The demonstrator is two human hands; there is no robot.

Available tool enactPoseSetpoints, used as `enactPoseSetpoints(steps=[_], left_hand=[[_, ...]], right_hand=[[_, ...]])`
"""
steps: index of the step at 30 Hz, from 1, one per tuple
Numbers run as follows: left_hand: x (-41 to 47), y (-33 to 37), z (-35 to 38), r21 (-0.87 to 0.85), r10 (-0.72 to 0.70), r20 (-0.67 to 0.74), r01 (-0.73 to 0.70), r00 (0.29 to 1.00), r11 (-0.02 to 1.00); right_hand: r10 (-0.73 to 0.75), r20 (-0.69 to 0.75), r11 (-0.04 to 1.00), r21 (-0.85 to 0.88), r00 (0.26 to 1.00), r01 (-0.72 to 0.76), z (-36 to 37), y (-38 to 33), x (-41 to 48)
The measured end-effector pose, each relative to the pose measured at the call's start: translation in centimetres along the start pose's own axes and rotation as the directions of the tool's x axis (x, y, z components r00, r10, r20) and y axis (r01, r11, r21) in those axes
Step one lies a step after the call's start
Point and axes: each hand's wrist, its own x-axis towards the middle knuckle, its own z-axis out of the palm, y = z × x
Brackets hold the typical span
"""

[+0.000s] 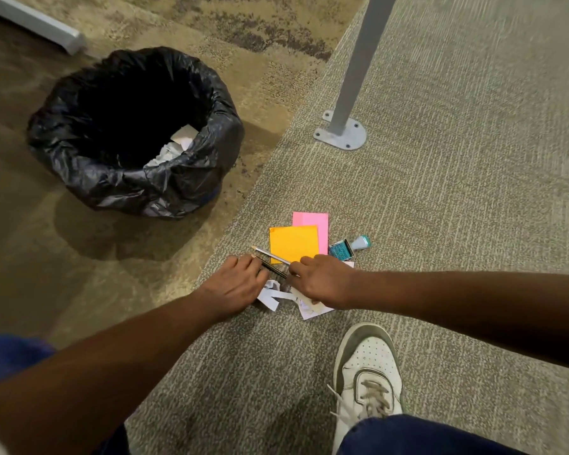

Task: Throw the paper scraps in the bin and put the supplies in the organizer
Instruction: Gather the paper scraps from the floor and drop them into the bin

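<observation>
Hands: left hand (235,284) and right hand (322,284) both down on the paper scraps (304,307), near centre of carpet (457,208).
Fingers: curled over scraps and two pencils (271,261); actual grip cannot be told.
Bin (135,133): far left, black liner, crumpled paper inside.
Supplies: orange notepad (293,243) overlapping pink notepad (316,224); staple box (341,251) just right of them.
Shoe (367,376): near right.
</observation>
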Motion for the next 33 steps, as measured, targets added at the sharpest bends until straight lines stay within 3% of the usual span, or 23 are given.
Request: enactPoseSetpoints(steps=[7, 13, 18, 25, 31, 33], left_hand=[[0.0, 0.3, -0.1, 0.0, 0.015, 0.004, -0.015, 1.0, 1.0], [0.3, 0.5, -0.5, -0.098, 0.027, -0.019, -0.029, 0.999, 0.995], [0.6, 1.3, -1.4, -0.166, 0.119, -0.054, -0.126, 0.991, 0.978], [1.1, 2.3, -2.9, -0.253, 0.237, -0.276, -0.308, 0.931, 0.917], [1.7, 4.6, -2.2, -0.257, 0.247, -0.232, -0.305, 0.941, 0.917], [2.0, 5.6, -1.9, -0.227, 0.243, -0.216, -0.291, 0.946, 0.929]], right_hand=[[0.048, 0.035, 0.999, 0.011, 0.998, -0.049, -0.1, 0.9, 0.5], [0.092, 0.106, 0.965, 0.236, 0.99, -0.115, -0.6, 1.6, 1.0], [0.166, 0.167, 0.81, 0.539, 0.972, -0.232, -1.4, 2.9, 0.9], [0.294, 0.069, 0.659, 0.708, 0.953, -0.254, -3.0, 4.8, -0.2], [0.402, 0.133, 0.526, 0.776, 0.906, -0.347, -2.5, 5.8, -2.0], [0.457, 0.172, 0.397, 0.839, 0.873, -0.373, -1.5, 5.4, -2.4]])
